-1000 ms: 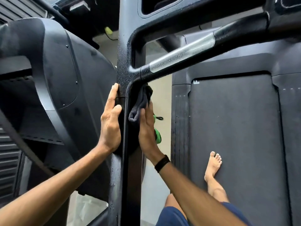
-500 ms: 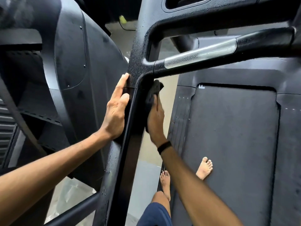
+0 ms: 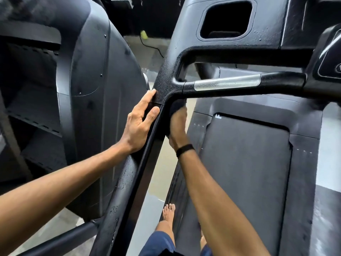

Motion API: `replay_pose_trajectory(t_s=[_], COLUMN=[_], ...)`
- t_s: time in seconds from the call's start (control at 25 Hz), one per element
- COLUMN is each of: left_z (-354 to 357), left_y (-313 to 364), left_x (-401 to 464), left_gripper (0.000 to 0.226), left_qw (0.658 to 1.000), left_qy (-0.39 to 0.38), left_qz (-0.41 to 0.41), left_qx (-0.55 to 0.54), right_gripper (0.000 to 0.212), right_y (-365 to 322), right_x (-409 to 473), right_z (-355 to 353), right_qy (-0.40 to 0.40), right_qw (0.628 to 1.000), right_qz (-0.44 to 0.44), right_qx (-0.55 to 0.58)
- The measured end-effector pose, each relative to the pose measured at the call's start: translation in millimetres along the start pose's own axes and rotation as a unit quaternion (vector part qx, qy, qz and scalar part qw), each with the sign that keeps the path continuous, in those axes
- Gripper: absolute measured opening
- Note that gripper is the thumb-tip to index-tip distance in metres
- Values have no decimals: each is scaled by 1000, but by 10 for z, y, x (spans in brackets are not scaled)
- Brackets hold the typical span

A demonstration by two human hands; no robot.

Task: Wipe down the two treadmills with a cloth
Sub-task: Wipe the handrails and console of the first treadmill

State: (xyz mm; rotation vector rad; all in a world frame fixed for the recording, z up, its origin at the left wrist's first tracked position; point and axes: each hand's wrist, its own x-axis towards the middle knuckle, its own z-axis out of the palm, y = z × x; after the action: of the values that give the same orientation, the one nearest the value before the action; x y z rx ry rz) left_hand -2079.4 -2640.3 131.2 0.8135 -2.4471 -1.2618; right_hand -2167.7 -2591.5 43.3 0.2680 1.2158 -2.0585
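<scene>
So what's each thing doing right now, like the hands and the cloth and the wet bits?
Left hand: flat, fingers straight, resting on the black textured upright post.
Right hand: pressing the dark grey cloth against the post's inner side.
Dark grey cloth: bunched under the joint.
Post: speckled with droplets.
Silver metal grip section: droplets, untouched.
Black treadmill belt: bare foot beside it.

No readable text; only a small white mark on the treadmill belt point(image 3: 247, 163), illegible.

Grey floor point(image 3: 147, 215) bearing two black treadmills point(image 3: 249, 172), a bare foot point(image 3: 168, 212), and a cable point(image 3: 151, 47).
</scene>
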Motion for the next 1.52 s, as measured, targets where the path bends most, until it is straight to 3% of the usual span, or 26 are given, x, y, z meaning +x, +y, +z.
replay_pose_trajectory(t_s=[0.12, 0.28, 0.4, 0.48, 0.68, 0.76, 0.84, 0.92, 1.08, 1.24, 1.4, 1.52], left_z=[12, 9, 20, 6, 15, 28, 20, -26, -231, -412, -578, -519], left_y=[-8, -27, -37, -40, -5, 15, -1, -20, -52, -217, -347, -402], left_x=[5, 16, 14, 11, 22, -22, -80, -226, -1019, -1961, -2414, -2584], left_gripper=[61, 58, 60, 61, 58, 52, 46, 44, 44, 50, 52, 52], left_qw=[1000, 1000, 1000, 1000, 1000, 998, 985, 973, 992, 999, 998, 999], left_qy=[-1, 4, 5, 6, 18, 62, 173, 227, 123, 16, 8, -17], left_qz=[0, -6, -4, -10, -13, -14, -28, -35, -16, -22, -54, -35], left_qx=[-6, -8, -8, -19, -16, -9, -5, -22, -23, 44, 35, -1], right_gripper=[69, 55, 48, 64, 91, 92, 92, 74, 54, 51, 81, 52], right_y=[122, 375, 443, 402, 805, 996, 951, 807, 546, 613, 1125, 1545], right_x=[-147, -1226, -1070, -610, -204, -686, -1383, -1898, -1563, -1286, -2119, -3066], right_z=[70, -142, -125, -110, -291, -388, -405, -318, -197, -336, -470, -633], right_qy=[91, 29, 4, 11, -46, -16, -25, -26, 26, -28, -32, 19], right_qw=[988, 994, 990, 983, 996, 995, 991, 983, 980, 973, 987, 983], right_qz=[-27, -61, -94, -113, 15, 59, 80, -2, -110, -72, -39, -36], right_qx=[-122, -89, -106, -142, -81, -78, -109, -180, -162, -218, -156, -181])
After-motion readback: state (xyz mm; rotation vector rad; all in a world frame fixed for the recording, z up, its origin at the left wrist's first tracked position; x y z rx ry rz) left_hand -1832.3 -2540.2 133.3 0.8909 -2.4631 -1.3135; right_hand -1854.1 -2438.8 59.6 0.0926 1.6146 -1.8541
